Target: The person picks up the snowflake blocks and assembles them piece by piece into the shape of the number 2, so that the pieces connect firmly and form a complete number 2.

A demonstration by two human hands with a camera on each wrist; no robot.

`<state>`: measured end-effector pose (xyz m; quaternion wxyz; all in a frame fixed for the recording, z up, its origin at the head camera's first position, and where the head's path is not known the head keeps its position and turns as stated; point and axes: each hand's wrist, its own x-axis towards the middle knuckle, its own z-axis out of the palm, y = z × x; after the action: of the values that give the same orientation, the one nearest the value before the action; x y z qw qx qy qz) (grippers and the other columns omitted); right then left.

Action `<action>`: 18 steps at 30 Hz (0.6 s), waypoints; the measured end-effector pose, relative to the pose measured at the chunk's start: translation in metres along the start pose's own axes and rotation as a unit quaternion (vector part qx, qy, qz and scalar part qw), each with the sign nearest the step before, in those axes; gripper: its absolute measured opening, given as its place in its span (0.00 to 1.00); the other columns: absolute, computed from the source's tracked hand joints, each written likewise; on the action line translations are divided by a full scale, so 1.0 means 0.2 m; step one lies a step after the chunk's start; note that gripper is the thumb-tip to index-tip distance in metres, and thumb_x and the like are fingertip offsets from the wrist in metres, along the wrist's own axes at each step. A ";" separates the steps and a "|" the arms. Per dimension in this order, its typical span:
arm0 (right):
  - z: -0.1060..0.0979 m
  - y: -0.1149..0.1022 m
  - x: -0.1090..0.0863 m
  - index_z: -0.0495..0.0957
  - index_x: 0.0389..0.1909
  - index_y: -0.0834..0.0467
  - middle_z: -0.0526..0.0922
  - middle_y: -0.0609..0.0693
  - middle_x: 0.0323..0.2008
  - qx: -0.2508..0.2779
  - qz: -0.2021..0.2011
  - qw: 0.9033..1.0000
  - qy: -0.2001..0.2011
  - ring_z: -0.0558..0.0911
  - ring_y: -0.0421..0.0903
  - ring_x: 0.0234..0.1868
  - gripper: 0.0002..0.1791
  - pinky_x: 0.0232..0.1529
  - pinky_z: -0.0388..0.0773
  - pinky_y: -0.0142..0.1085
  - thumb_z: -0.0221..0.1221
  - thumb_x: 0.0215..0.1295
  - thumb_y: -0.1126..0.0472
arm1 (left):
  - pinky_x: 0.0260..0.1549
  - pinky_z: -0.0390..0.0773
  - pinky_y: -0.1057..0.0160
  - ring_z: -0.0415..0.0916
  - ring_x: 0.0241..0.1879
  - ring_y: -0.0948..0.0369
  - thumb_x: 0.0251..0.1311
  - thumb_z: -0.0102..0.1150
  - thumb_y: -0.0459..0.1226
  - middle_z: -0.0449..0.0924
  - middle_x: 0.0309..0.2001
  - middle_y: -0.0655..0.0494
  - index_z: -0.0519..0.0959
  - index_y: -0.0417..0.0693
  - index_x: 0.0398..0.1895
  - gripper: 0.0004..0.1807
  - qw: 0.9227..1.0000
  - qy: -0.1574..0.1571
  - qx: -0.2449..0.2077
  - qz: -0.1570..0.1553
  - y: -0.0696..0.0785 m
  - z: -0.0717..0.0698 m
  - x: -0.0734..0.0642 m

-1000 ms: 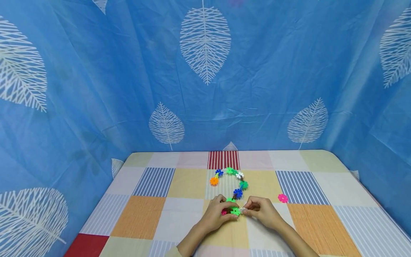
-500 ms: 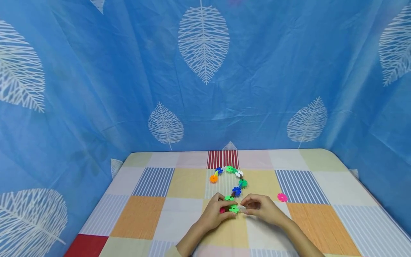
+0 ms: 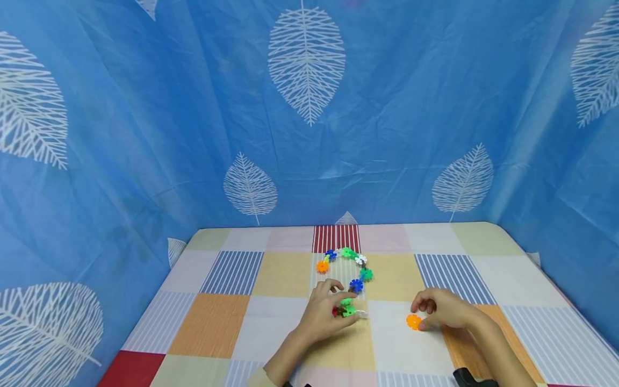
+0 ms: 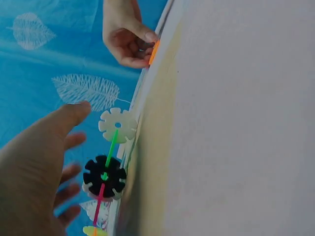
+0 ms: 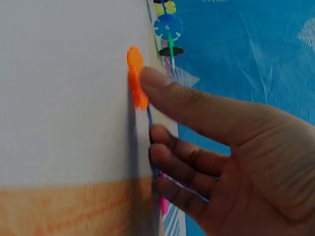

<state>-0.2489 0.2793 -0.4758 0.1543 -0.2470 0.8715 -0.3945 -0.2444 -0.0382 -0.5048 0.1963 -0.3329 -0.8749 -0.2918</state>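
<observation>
A curved chain of interlocking notched plastic discs [image 3: 356,285] lies on the bed-like patterned surface, with orange, blue, green, white and other pieces slotted together. My left hand [image 3: 324,312] is spread loosely beside its near end, around the light green disc [image 3: 348,312] and the white disc [image 3: 361,314]. In the left wrist view a gap separates its fingers from the white disc [image 4: 117,125] and the dark disc [image 4: 104,177]. To the right, my right hand [image 3: 447,309] pinches a loose orange notched disc [image 3: 413,322] by its edge, low over the cloth.
A pink disc [image 5: 164,196] shows beyond the right fingers in the right wrist view; the right hand hides it in the head view. Blue leaf-print curtain [image 3: 309,177] surrounds the patchwork cloth [image 3: 280,322] at the back and sides.
My right hand has left the white disc and moved right; an orange disc now shows at its fingers. My left hand has loosened from the chain's near end.
</observation>
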 end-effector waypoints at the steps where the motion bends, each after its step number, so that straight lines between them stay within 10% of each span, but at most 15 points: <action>1: 0.00 -0.01 0.00 0.76 0.34 0.58 0.71 0.51 0.28 -0.009 -0.001 1.000 -0.004 0.69 0.40 0.26 0.16 0.25 0.69 0.31 0.71 0.44 0.60 | 0.40 0.68 0.64 0.65 0.41 0.62 0.49 0.65 0.53 0.71 0.43 0.59 0.83 0.59 0.42 0.18 1.000 0.000 0.003 0.017 0.01 0.00 0.01; 5: 0.04 -0.03 0.02 0.73 0.32 0.59 0.70 0.50 0.25 -0.006 -0.015 1.000 -0.009 0.68 0.38 0.24 0.17 0.23 0.68 0.29 0.71 0.43 0.64 | 0.41 0.67 0.66 0.67 0.40 0.66 0.54 0.62 0.50 0.74 0.40 0.65 0.83 0.60 0.39 0.11 0.998 -0.012 0.027 0.063 0.02 0.04 0.02; 10: 0.13 -0.06 0.08 0.73 0.35 0.63 0.74 0.51 0.23 0.081 -0.024 0.996 0.009 0.73 0.39 0.22 0.13 0.21 0.74 0.30 0.66 0.51 0.65 | 0.39 0.64 0.68 0.67 0.39 0.67 0.57 0.60 0.46 0.76 0.37 0.66 0.84 0.59 0.35 0.07 0.999 -0.019 0.015 0.048 0.01 0.07 0.00; 18: 0.30 -0.16 0.19 0.65 0.51 0.77 0.81 0.66 0.28 0.284 -0.013 0.958 0.033 0.82 0.52 0.26 0.21 0.29 0.81 0.44 0.57 0.61 0.69 | 0.38 0.66 0.72 0.67 0.38 0.67 0.56 0.62 0.42 0.76 0.36 0.64 0.85 0.52 0.31 0.06 0.999 -0.006 -0.045 0.009 -0.01 0.09 0.00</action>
<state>-0.2432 0.2039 -0.4930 0.1841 -0.1912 0.7248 -0.6358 -0.2488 -0.0273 -0.5199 0.1785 -0.3513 -0.8590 -0.3269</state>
